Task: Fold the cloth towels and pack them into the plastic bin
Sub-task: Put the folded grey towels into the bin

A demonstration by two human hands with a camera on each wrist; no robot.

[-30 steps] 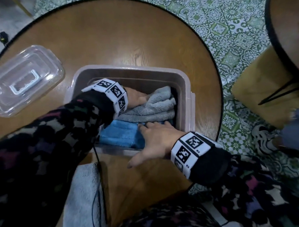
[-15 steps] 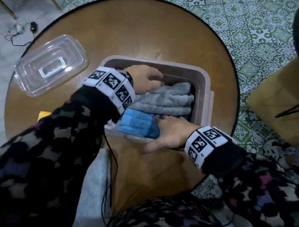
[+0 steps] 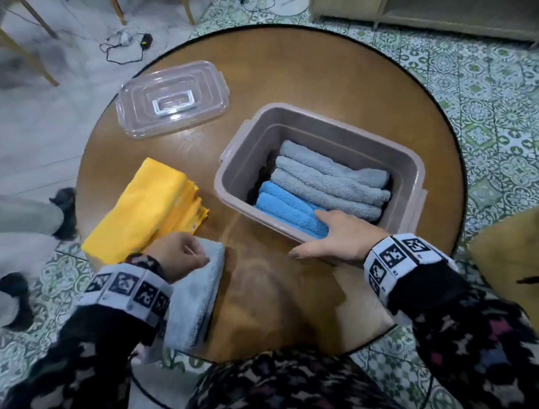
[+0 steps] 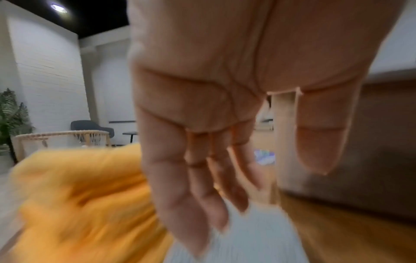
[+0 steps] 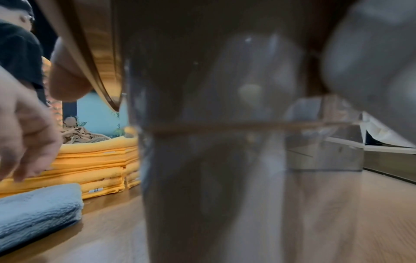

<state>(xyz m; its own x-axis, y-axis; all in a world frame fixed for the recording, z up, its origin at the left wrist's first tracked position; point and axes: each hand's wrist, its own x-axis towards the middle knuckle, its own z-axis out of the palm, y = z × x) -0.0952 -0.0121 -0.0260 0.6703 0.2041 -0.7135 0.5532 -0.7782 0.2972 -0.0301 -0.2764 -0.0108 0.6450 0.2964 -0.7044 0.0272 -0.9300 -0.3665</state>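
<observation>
The pinkish plastic bin (image 3: 320, 121) stands right of centre on the round table. Inside lie rolled grey towels (image 3: 329, 180) and a folded blue towel (image 3: 280, 204). My right hand (image 3: 328, 232) straddles the near rim, its straight fingers pressing the blue towel and its thumb (image 5: 65, 80) outside along the wall (image 5: 225, 160). My left hand (image 3: 184, 254) hovers over a folded grey towel (image 3: 198, 300) at the near left edge. Its fingers (image 4: 213, 178) hang relaxed with the tips close to that grey towel (image 4: 247, 240) and hold nothing. I cannot tell whether they touch it.
A stack of folded yellow towels (image 3: 151, 206) lies left of the bin, just beyond my left hand. The clear lid (image 3: 171, 97) rests at the far left of the wooden table (image 3: 287, 67). Chairs, cables and tiled floor surround the table.
My left hand has come out of the bin and moved to the near left, over the folded grey towel. The right hand stays on the blue towel and rim.
</observation>
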